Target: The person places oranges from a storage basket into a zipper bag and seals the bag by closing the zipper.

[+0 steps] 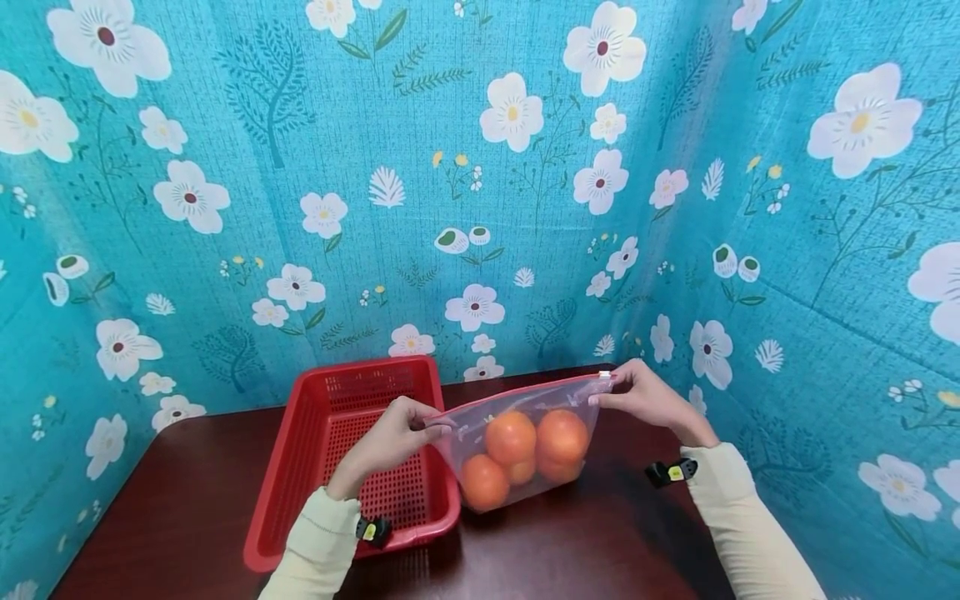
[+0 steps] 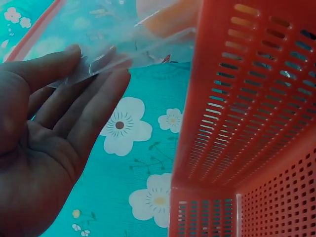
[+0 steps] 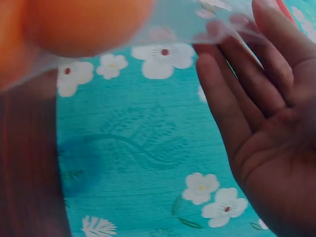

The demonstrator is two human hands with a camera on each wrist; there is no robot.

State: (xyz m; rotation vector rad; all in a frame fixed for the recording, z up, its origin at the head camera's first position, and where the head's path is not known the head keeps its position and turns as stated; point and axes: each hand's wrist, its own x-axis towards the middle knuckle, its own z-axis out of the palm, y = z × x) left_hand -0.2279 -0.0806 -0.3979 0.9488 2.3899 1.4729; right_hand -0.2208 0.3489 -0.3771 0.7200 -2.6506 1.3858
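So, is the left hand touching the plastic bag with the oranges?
Touching. In the left wrist view, the fingertips of the left hand pinch the edge of the plastic bag. The head view shows the same grip at the bag's left corner.

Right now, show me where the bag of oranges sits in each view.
Head: bag at centre, held between both hands, right of the basket.
Left wrist: bag along the top, its edge pinched by fingers.
Right wrist: bag across the top, orange inside.
Shared landmark: the floral curtain.
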